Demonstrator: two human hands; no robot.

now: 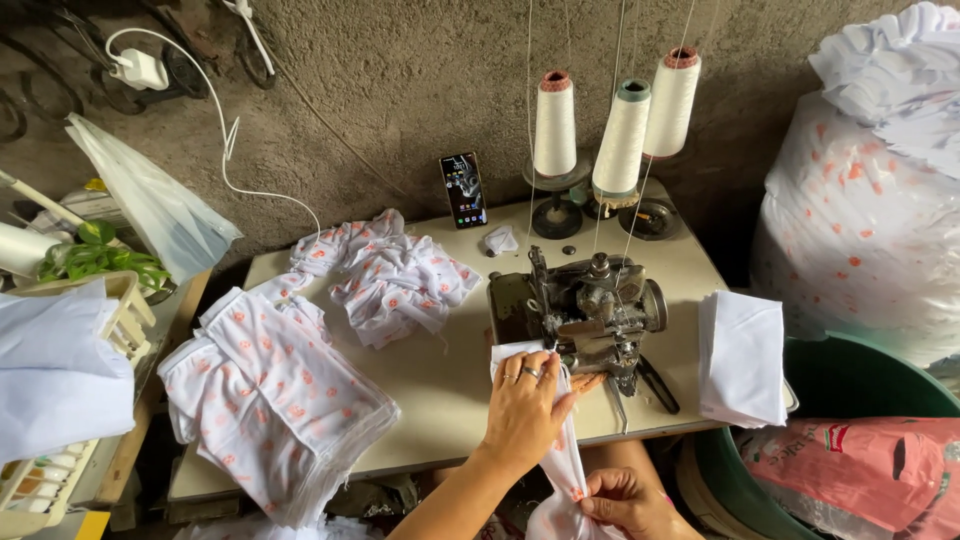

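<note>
**Seam under way, most of the strip unsewn**

While the left hand (522, 405) lies flat, fingers together, pressing a white fabric strip (562, 462) onto the counter (440, 380) against the overlock machine (585, 310), the right hand (625, 500) pinches the strip's hanging end below the counter edge. Judging by that slack, only the start has been stitched. Left of the hands lie 2 piles of printed pieces (275, 390); right of them, a white stack (742, 355).

A small sewing workshop is suggested: an overlock machine (585, 310) is set on the table (440, 385), thread cones (622, 140) at its back edge, probably cut fabric stacked (275, 385).
</note>
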